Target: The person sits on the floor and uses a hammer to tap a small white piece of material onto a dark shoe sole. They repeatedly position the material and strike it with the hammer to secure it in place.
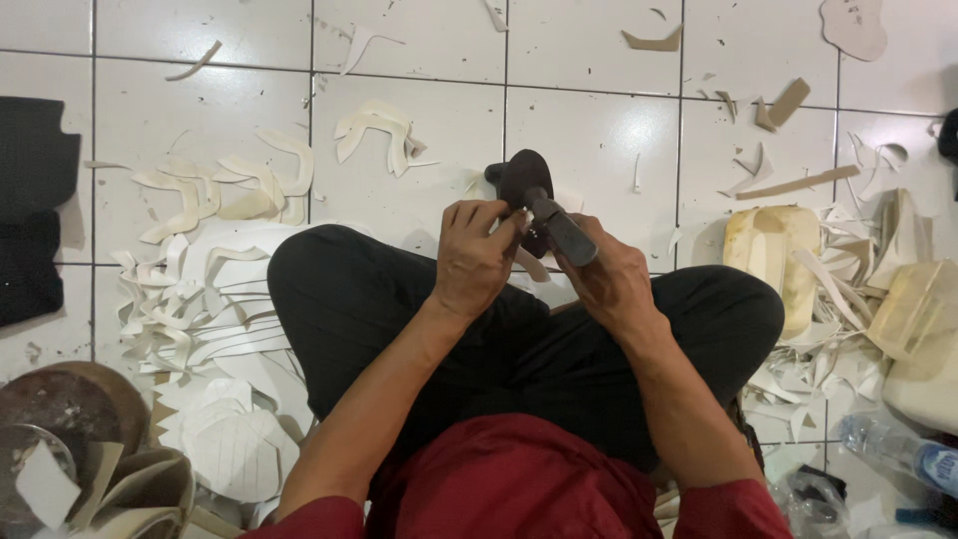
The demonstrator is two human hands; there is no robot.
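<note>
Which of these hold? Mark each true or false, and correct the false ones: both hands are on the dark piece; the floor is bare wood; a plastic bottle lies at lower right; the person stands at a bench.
1. Both hands are on the dark piece. True: the left hand pinches it, the right hand works a grey-handled tool against it.
2. The floor is bare wood. False: white floor tiles, littered with pale cut scraps.
3. A plastic bottle lies at lower right. True.
4. The person stands at a bench. False: seated cross-legged on the floor.
</note>
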